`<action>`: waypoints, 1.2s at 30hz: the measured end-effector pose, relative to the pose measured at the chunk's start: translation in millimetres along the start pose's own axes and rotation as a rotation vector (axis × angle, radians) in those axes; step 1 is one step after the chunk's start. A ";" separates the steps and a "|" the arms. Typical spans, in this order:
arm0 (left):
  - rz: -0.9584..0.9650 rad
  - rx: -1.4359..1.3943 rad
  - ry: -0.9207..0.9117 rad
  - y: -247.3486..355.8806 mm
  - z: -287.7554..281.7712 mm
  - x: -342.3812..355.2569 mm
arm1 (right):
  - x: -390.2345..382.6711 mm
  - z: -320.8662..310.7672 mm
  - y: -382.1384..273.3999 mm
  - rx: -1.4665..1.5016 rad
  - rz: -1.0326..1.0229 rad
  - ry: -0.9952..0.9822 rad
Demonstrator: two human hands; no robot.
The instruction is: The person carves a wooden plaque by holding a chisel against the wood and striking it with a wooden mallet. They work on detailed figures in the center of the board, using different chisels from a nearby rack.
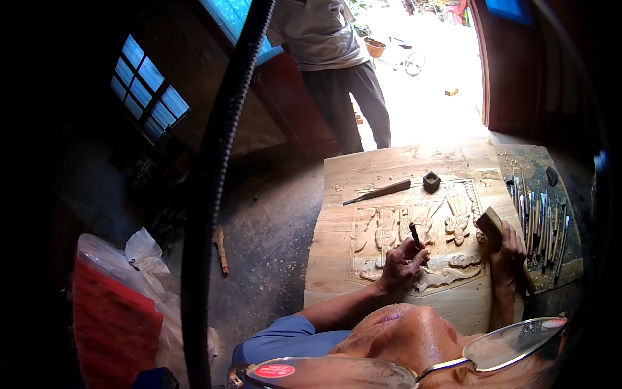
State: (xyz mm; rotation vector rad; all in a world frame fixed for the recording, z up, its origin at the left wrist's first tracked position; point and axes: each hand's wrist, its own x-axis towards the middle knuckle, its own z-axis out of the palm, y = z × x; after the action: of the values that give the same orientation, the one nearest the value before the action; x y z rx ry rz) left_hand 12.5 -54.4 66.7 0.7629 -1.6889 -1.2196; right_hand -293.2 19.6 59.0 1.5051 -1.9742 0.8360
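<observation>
My left hand (pixel 400 267) is closed around a slim carving chisel (pixel 414 231), its dark end sticking up above the fist. The fist rests over the carved relief (pixel 457 223) on a pale wooden panel (pixel 334 259); the chisel's tip is hidden by my fingers. At the panel's right edge my right hand (pixel 509 254) grips a wooden mallet (pixel 490 224), its block-shaped head up and left of the fingers. Farther up the panel lie a long tool with a flat wooden handle (pixel 389 189) and a small dark angular cup (pixel 431 182).
Several chisels (pixel 538 223) lie side by side on a dark bench (pixel 570 262) at the right. A person (pixel 334 78) stands beyond the panel, near the bright doorway (pixel 447 97). On the left are a plastic bag (pixel 146 259) and a red sheet (pixel 113 318). Wood chips litter the floor (pixel 259 240).
</observation>
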 end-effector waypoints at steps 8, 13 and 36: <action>0.009 0.002 -0.003 2.7 1.8 0.0 | -0.7 -2.1 -0.6 -0.013 0.029 -0.030; -0.024 -0.013 -0.007 1.8 0.6 -1.1 | 0.9 -2.4 -3.5 -0.020 -0.002 -0.001; 0.003 -0.044 0.043 6.9 5.8 -1.5 | -1.9 1.9 1.4 0.011 0.008 0.007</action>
State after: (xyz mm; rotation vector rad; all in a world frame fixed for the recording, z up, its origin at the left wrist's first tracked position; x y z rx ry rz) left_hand 8.0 -48.5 72.1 0.7548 -1.6222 -1.2264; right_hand -294.2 19.7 56.1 1.4997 -1.9745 0.8557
